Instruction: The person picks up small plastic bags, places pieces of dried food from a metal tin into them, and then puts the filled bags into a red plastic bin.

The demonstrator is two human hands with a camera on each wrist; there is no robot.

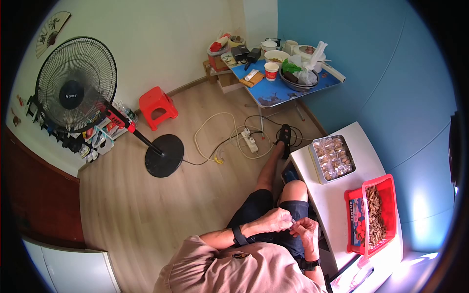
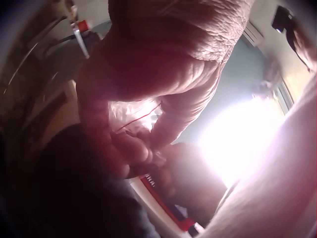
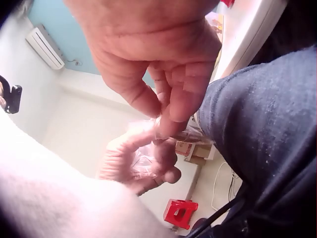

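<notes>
Both hands meet above the person's lap in the head view, working on a small clear plastic bag (image 1: 292,221). My left hand (image 1: 274,220) grips the bag; in the left wrist view the crinkled film (image 2: 124,113), with a thin red line, shows inside its curled fingers. Thumb and fingertips of my right hand (image 3: 153,64) pinch at the bag, right beside the left fingertips. To the right, a red basket (image 1: 391,205) holds brown, finger-length dried pieces (image 1: 375,217). A metal tin (image 1: 317,164) contains several clear packets (image 1: 334,156) with brown contents.
Basket and tin stand on a white tabletop (image 1: 326,202) beside the right knee. Ahead is a blue folding table (image 1: 273,97) crowded with bowls and a red cup (image 1: 271,72). A power strip (image 1: 249,141) with cables, a red stool (image 1: 157,105) and a standing fan (image 1: 163,155) occupy the floor.
</notes>
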